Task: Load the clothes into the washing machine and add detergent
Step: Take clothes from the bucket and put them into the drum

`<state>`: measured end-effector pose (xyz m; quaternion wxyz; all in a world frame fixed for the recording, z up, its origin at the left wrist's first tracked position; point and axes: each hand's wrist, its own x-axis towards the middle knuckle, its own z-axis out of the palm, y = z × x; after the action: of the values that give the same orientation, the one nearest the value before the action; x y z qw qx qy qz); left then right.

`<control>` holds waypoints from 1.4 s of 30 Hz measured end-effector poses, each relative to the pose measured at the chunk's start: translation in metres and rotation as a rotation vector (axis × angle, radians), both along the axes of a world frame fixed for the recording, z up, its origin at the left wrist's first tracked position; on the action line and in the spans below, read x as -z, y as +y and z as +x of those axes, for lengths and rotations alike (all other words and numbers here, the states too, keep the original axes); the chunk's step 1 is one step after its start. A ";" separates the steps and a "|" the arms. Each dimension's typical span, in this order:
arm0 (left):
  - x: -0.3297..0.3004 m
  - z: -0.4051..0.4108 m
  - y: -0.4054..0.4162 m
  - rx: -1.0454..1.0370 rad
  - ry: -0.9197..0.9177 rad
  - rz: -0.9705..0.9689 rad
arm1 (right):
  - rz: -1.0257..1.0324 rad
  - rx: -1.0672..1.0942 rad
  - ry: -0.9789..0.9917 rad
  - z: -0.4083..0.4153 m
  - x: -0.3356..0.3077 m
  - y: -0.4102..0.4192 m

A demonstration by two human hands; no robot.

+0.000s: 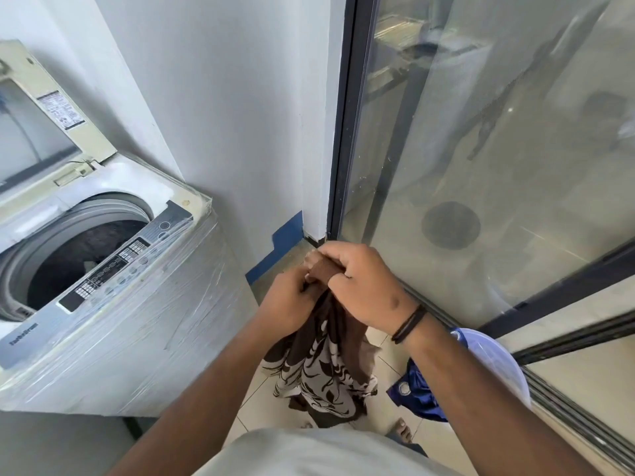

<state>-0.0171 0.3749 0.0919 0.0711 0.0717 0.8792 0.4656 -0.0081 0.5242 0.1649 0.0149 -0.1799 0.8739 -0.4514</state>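
A brown garment with a white leaf pattern hangs from both hands in front of me, its lower end near the floor. My left hand grips its top edge from the left. My right hand is closed on the same bunched edge from above. The top-loading washing machine stands to the left with its lid raised, and dark clothes lie inside the drum. No detergent is in view.
A pale blue plastic basin sits on the tiled floor at the right, holding a blue garment. A glass sliding door runs along the right side. A white wall stands behind the machine. My bare foot shows below.
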 end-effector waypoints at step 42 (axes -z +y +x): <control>-0.034 -0.018 -0.054 -0.507 0.190 0.445 | -0.372 0.039 0.125 -0.034 -0.005 -0.062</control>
<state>-0.0347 0.3211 0.1262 -0.1465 -0.0922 0.7487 0.6399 -0.0421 0.4617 0.1694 -0.0819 -0.1904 0.7778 -0.5933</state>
